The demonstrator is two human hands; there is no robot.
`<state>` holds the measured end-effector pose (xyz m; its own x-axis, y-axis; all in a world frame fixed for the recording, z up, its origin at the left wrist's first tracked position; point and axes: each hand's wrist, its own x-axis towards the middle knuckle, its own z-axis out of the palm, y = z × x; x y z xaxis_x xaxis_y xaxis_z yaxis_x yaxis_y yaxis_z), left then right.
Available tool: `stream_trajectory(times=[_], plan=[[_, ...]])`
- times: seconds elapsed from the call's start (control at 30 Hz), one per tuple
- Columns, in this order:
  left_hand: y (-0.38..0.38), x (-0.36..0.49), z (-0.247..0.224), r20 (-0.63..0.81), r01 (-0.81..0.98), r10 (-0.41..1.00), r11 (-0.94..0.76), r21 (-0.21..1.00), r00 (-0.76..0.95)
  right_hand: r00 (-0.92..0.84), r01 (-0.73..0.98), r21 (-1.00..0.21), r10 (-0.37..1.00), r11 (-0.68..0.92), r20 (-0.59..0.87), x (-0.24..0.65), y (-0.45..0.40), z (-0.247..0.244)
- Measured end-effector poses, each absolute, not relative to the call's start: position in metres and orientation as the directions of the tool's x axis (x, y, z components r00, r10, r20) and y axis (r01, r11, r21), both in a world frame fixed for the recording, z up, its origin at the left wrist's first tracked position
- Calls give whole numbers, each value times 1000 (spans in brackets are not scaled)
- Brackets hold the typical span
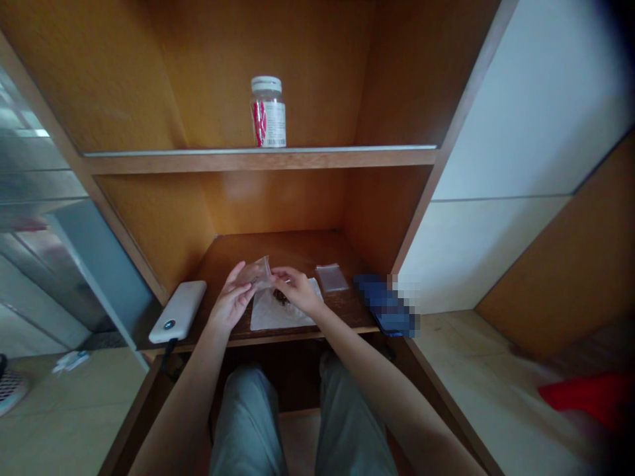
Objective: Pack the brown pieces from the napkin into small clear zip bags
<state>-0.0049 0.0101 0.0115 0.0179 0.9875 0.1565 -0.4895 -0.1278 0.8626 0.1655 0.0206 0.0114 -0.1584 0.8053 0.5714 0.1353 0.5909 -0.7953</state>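
My left hand [231, 299] and my right hand [296, 288] meet over the wooden desk [218, 284], pinching opposite edges of a small clear plastic bag [258, 274]. Below them lies a white sheet of paper or tissue [280, 318] with a dark crumbly clump [281, 297] on it, partly hidden by my right hand. What the clump is, I cannot tell. A second small clear bag [331, 277] lies flat to the right of my right hand.
A white power bank [177, 311] lies at the desk's left edge. A blue object [384, 305], blurred out, rests at the right edge. A jar with a white lid [268, 112] stands on the shelf [258, 160] above. Wooden walls enclose the desk; my knees are below it.
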Motion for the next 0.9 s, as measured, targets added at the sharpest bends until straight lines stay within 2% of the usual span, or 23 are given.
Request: stream_trajectory(times=[0.23,0.43,0.57,0.7,0.9], plan=[[13,-3,0,173,-421,985,-160,893,-7,-154,216,-733,764,645,626,145,25,7],[13,0,2,157,-375,988,-142,916,10,-239,295,-648,711,702,661,142,16,13],[10,3,7,164,-358,986,-146,922,22,-250,294,-639,702,711,667,141,14,13],[9,4,6,152,-349,987,-157,924,-44,-219,309,-641,709,702,671,142,16,11],[12,2,1,146,-393,989,-127,911,18,-245,339,-615,698,712,673,144,19,10]])
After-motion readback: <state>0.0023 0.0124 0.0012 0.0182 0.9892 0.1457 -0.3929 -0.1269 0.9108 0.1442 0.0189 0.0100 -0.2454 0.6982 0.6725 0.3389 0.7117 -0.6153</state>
